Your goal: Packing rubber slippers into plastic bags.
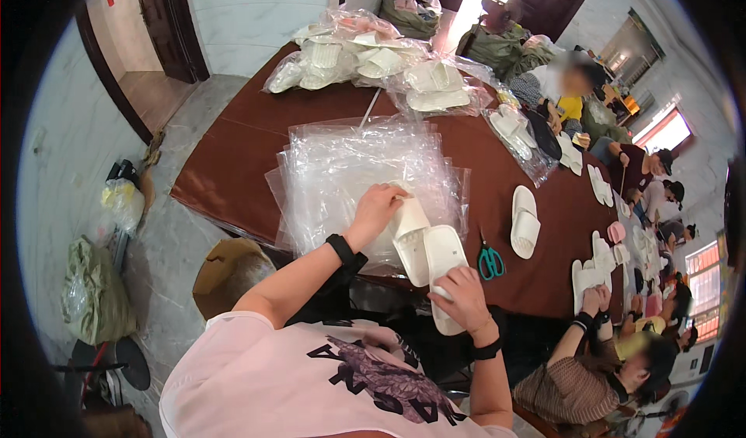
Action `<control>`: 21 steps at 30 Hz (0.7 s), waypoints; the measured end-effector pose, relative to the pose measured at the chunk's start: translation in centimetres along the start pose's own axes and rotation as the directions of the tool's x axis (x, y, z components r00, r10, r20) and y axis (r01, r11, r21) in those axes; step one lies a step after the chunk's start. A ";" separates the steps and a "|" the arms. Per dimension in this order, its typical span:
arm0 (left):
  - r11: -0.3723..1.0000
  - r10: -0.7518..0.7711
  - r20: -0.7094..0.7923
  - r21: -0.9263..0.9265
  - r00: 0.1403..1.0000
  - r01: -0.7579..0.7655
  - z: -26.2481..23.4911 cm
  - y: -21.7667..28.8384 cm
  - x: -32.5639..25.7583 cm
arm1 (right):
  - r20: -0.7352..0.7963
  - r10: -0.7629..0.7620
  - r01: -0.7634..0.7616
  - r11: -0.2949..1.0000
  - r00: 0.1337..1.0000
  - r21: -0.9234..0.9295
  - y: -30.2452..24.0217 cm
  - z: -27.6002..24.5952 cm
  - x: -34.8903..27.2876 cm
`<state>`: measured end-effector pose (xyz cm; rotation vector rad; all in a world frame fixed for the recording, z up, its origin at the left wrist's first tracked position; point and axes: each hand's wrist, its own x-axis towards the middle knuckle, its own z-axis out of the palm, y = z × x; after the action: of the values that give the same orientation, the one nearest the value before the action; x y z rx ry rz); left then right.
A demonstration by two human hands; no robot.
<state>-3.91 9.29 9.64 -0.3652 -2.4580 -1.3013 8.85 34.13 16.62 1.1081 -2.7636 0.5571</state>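
Note:
My left hand (378,211) is closed on the strap end of a cream slide slipper (412,259), which lies over a stack of clear plastic bags (342,158). With its fingers wrapped round the lower part, my right hand (464,300) grips a second cream slipper (444,247). The two slippers touch side by side at the near edge of the table. Part of the second one is hidden under my right hand. Just to its right lie scissors (490,262) with teal handles.
Bagged slippers (381,61) are heaped on the far end of the brown table (225,150). A loose slipper pair (525,224) lies right of the scissors. A co-worker's hands (594,300) handle slippers at the right. An open cardboard box (221,279) stands on the floor at left.

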 end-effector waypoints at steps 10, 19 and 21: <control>0.999 -0.016 0.081 -0.047 0.997 0.019 -3.0 4.9 0.7 | -0.135 -0.064 0.074 0.995 0.989 0.068 -2.8 -1.0 0.2; 0.935 0.053 0.101 -0.355 0.993 -0.014 -0.7 9.6 -0.2 | -0.394 -0.042 0.051 0.999 0.918 0.013 -1.7 0.4 -1.3; 0.905 0.077 -0.012 -0.419 0.997 -0.075 -0.5 10.6 0.5 | -0.485 -0.085 0.115 0.993 0.870 0.033 -1.5 -0.4 -1.7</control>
<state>-0.33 14.66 18.02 -0.5619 -2.1251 -1.7938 11.10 34.37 17.01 0.9549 -2.2575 0.7873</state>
